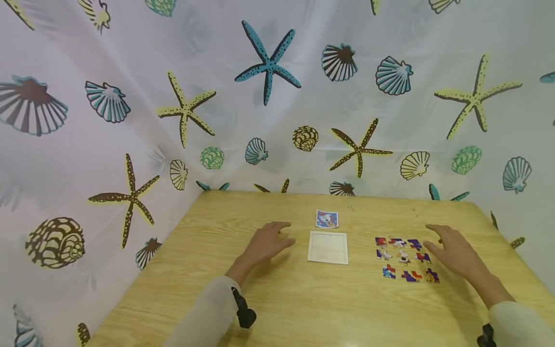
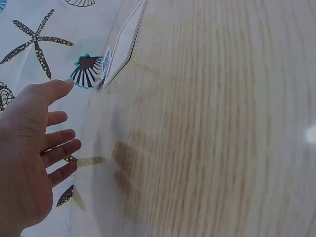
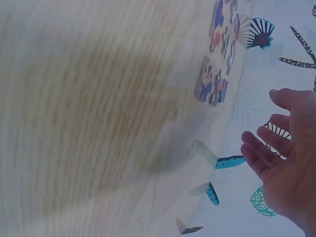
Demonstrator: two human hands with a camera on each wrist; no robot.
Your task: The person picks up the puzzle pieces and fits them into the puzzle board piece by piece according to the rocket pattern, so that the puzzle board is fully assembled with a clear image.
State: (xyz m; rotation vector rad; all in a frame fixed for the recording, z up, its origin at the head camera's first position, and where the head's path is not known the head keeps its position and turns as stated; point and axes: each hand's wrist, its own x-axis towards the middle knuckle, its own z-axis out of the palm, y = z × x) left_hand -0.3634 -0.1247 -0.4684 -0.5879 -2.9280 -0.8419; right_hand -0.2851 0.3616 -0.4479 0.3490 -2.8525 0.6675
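Note:
My left hand [image 1: 266, 245] hovers over the table left of a white puzzle frame [image 1: 309, 248], its fingers loosely bent around nothing. Behind the frame lies a small picture card [image 1: 327, 219] with a white cartoon figure on blue. Several loose jigsaw pieces [image 1: 404, 258] are spread in rows to the right of the frame. Just right of those pieces is my right hand [image 1: 453, 253], fingers relaxed and apart, holding nothing. Both wrist views show the palms bare; the frame [image 2: 123, 47] edge appears beyond the left thumb, and the pieces [image 3: 217, 81] lie beyond the right thumb.
A light wood-grain table [image 1: 277, 299] spans the front. A white cloth [image 1: 225, 53] printed with starfish and shells hangs behind the table and along both sides. Dark straps with small black mounts [image 1: 244, 313] circle the sleeves.

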